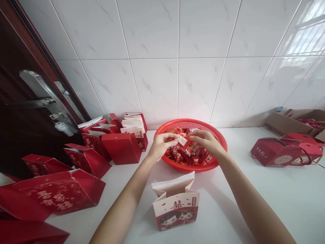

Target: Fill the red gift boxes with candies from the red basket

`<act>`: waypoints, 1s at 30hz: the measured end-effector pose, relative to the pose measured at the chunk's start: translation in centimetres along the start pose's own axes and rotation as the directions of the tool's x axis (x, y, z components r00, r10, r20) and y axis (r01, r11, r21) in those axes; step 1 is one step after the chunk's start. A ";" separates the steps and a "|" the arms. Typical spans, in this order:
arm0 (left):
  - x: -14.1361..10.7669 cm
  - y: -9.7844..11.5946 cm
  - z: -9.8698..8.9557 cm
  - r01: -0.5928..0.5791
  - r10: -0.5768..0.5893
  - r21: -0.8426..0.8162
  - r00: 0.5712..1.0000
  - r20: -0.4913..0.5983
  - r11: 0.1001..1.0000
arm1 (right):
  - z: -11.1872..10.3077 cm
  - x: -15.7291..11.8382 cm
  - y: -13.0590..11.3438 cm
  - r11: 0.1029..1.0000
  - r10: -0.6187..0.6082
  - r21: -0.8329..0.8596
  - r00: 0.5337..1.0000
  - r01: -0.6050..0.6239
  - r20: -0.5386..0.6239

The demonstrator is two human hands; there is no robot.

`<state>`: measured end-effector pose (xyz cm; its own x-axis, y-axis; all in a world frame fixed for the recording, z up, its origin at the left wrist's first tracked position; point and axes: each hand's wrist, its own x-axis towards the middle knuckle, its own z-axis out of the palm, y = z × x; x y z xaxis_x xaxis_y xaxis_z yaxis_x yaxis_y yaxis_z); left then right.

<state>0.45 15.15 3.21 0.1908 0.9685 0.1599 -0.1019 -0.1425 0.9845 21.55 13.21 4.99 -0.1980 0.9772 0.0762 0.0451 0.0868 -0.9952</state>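
Note:
A red plastic basket [222, 140] full of red-wrapped sweets [177, 154] stands against the tiled wall. Over it, my left hand [162, 145] pinches a small white and red packet [182, 140] between thumb and fingers. My right hand [204, 141] is just right of this packet, its fingers bent and a little apart above the sweets; nothing can be seen held in it. In front of the basket, a white and red paper gift bag [176, 206] with two cartoon faces stands upright, its top open.
Several red gift bags [122, 149] and white-topped ones stand at the left, beside a dark door [30, 128] with a metal handle. At the right are red boxes [281, 152] and a cardboard box [281, 122] on the white table [220, 210].

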 end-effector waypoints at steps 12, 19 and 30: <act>-0.2 0.1 0.4 -0.039 0.038 -0.036 0.999 -0.035 0.999 | -0.2 0.0 0.2 1.000 -0.010 0.006 0.993 0.010 0.114; -0.3 0.3 0.7 -0.028 0.028 -0.029 0.999 -0.027 0.999 | -0.3 0.0 0.2 0.998 -0.067 0.028 0.991 0.064 0.114; 0.0 -0.2 0.6 -0.041 0.035 -0.048 0.992 -0.122 0.998 | -0.2 0.3 0.3 0.989 -0.094 0.103 0.992 0.102 -0.081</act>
<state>1.05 15.03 3.09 0.0664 0.9806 0.1846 -0.1569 -0.1724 0.9724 21.71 13.62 4.71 -0.1217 0.9771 0.1743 -0.0762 0.1659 -0.9832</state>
